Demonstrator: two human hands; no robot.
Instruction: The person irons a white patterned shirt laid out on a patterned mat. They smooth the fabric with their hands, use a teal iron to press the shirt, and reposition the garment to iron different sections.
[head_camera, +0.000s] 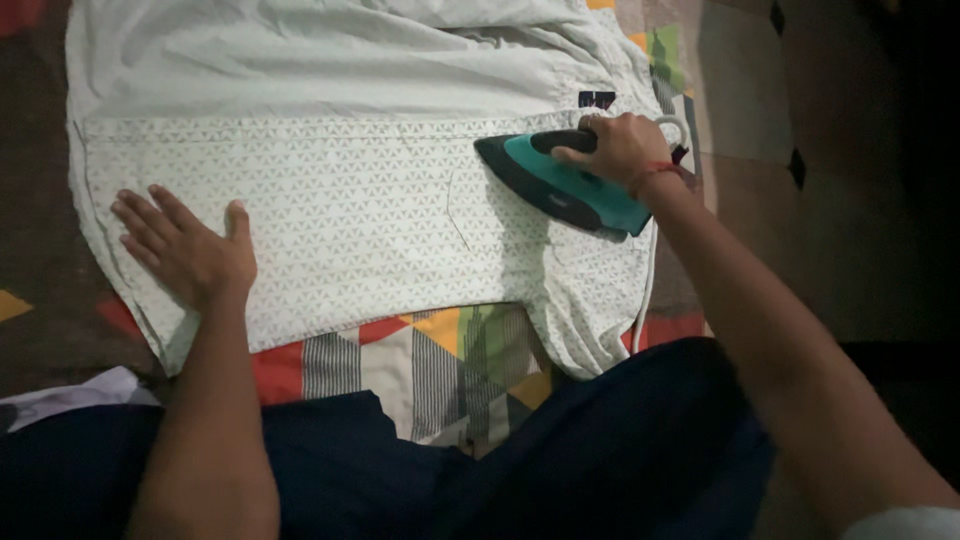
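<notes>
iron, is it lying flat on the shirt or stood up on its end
Flat: the iron lies soleplate down on the spread shirt, gripped by the right hand.

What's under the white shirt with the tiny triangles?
A colourful patchwork cloth peeks out below the shirt and at its top right. How far it runs underneath is hidden, also beneath the iron.

The middle of the shirt (340, 200) lay flat and open between the left hand (190, 250), pressed at its lower left, and the iron (560, 182) at the right. The right hand (622, 148) closed on the iron's handle, blocking that corner. Along the bottom, the patterned sheet (450, 360) showed bare.
</notes>
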